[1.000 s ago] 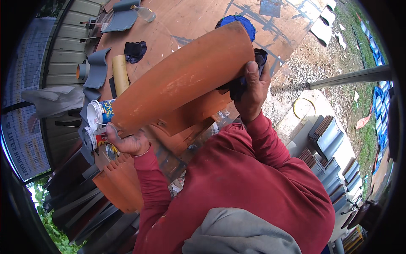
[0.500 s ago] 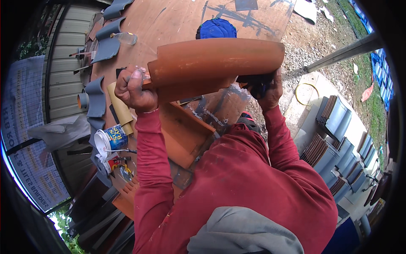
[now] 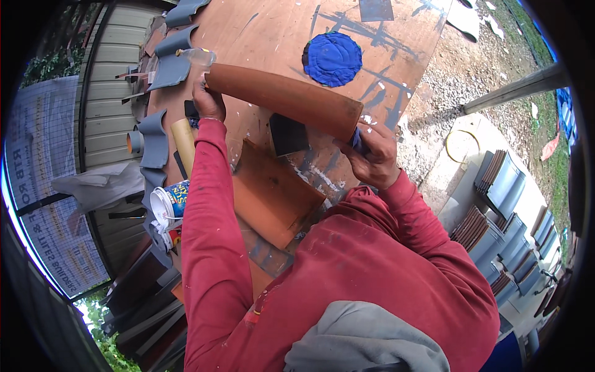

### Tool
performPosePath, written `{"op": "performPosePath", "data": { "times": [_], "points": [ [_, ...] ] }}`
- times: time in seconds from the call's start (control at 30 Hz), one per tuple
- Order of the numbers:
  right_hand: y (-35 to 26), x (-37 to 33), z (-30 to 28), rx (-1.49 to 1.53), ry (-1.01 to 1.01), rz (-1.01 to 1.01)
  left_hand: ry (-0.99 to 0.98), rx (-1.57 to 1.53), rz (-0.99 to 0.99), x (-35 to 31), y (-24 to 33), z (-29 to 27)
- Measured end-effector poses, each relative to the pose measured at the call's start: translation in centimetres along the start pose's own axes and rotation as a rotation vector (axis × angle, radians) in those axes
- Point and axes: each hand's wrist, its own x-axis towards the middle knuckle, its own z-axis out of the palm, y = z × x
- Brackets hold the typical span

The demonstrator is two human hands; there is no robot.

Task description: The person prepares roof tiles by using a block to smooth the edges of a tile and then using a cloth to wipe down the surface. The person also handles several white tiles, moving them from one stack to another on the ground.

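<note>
A curved terracotta roof tile (image 3: 285,99) is held up above the wooden table, its convex face upward and its right end lower. My left hand (image 3: 209,104) is closed round its left end. At the other end, my right hand (image 3: 373,155) pinches a blue cloth (image 3: 357,140) against the tile's edge; some of its fingers are hidden. Below lies a second terracotta tile (image 3: 273,195), nearer to me on the table. A dark square piece (image 3: 289,135) sits beyond it. Past the held tile rests a round, crumpled blue cloth pad (image 3: 333,59).
Along the table's (image 3: 260,37) left edge stand grey curved tiles (image 3: 170,68), a clear bottle (image 3: 198,56), a sandpaper-coloured roll (image 3: 182,142) and a white-and-blue paint tub (image 3: 168,203). Stacked tiles (image 3: 496,180) are on the right. A post (image 3: 508,88) slants beyond the gravel.
The tile has tilted, its right end dropping toward me and its left end moving away. My right hand has shifted from beneath it to its end edge. More of the round blue pad shows.
</note>
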Motion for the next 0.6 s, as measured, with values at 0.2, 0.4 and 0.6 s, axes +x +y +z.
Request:
{"op": "performPosePath", "data": {
  "times": [0.2,0.4,0.6],
  "points": [
    [-0.5,-1.0,1.1,0.051,0.065,-0.094,0.1,0.617,0.238,-1.5,3.2,-0.7],
    [-1.2,-3.4,1.6,0.036,0.047,-0.108,-0.61,1.214,1.093,-10.0,8.5,12.3],
    [-1.3,-5.4,1.4,0.17,0.043,0.075,-0.753,1.267,0.939,-11.6,5.8,12.3]
  ]
}}
